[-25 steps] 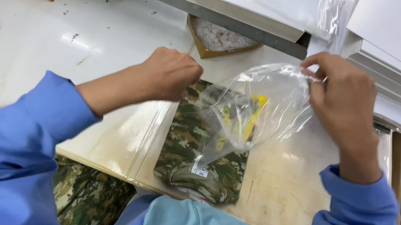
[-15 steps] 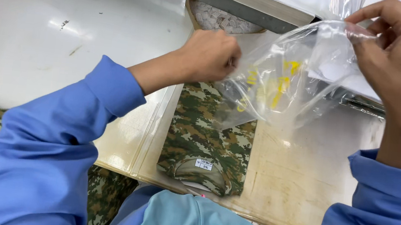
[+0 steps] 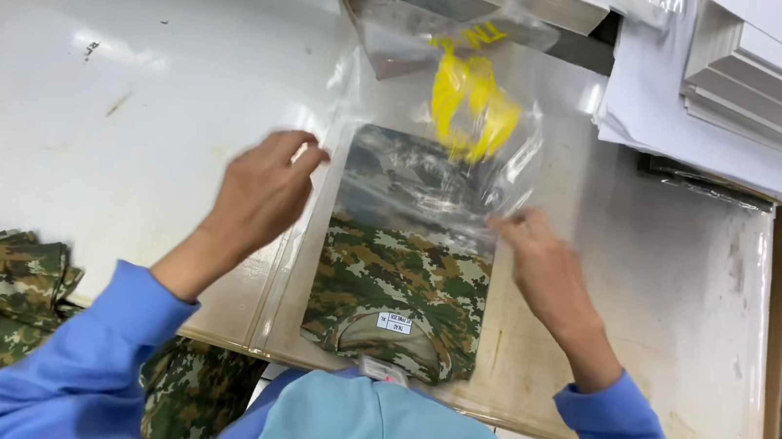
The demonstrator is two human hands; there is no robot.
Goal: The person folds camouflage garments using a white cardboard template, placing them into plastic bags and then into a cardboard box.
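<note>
1. Left hand point(image 3: 261, 197): fingers curled, pinching the left edge of the clear plastic bag point(image 3: 439, 146).
2. Right hand point(image 3: 550, 272): fingers pinching the bag's right edge.
3. Between both hands, the folded camouflage shirt point(image 3: 398, 284) lies half covered by the bag on the white table point(image 3: 131, 92).

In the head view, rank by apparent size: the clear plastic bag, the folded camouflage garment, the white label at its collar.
1. Clear plastic bag and folded camouflage garment: look alike in size; the bag overlaps the garment's far half and its edges are faint, so unranked.
2. White label, clearly smallest.
</note>
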